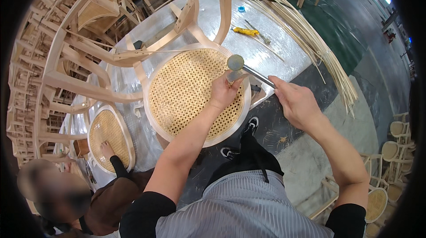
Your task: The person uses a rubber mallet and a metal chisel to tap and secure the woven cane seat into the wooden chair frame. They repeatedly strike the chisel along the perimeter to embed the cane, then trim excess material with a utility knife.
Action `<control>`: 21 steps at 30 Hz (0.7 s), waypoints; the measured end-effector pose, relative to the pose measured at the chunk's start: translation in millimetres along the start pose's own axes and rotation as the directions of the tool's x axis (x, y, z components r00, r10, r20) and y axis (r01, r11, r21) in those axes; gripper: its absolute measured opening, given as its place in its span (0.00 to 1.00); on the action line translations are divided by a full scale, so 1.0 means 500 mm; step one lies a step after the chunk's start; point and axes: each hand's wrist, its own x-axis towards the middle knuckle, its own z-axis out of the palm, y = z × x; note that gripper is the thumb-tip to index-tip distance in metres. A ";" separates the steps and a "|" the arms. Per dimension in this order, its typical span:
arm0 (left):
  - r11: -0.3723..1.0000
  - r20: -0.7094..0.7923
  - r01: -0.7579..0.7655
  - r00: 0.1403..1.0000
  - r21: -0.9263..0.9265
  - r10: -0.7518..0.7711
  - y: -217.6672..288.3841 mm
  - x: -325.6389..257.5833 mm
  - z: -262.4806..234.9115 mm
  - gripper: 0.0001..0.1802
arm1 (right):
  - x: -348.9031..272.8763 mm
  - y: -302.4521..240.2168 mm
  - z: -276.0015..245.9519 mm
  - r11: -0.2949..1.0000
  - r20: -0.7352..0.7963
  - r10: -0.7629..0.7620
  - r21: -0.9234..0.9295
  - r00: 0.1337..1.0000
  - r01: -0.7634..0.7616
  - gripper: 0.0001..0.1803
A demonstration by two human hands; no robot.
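Closest to us, our right hand [296, 100] is closed around the metal handle of a hammer [248, 70], its round head [235, 62] poised just above the seat rim. Our left hand [225, 91] rests on the woven cane seat [188, 91] of the wooden chair [133, 51] lying on the table [284, 47], fingers pinched on a small piece at the rim, too hidden to identify. We judge short, square taps best, with fingertips kept clear. Farther off lie cane strips [319, 47] and a yellow tool [245, 31]; a co-worker's hand [106, 149] touches another seat [108, 138].
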 end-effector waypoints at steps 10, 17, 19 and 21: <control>0.995 -0.026 -0.034 0.999 -0.089 0.031 -0.017 -0.035 0.007 0.18 | -0.018 -0.026 -0.024 0.988 -0.122 -0.023 0.150 0.992 0.041 0.21; 0.910 0.031 -0.298 0.953 0.288 0.302 -0.031 -0.022 -0.009 0.19 | -0.033 -0.020 -0.014 0.987 0.012 -0.150 0.058 0.989 0.150 0.25; 0.996 0.029 -0.090 0.996 0.021 0.089 -0.018 -0.024 0.022 0.19 | -0.034 0.002 0.008 0.998 0.022 -0.014 -0.061 1.000 0.015 0.24; 0.983 -0.022 -0.037 0.999 -0.181 0.033 -0.019 -0.025 0.009 0.18 | -0.013 -0.037 -0.007 0.996 -0.101 -0.050 0.074 0.994 0.057 0.22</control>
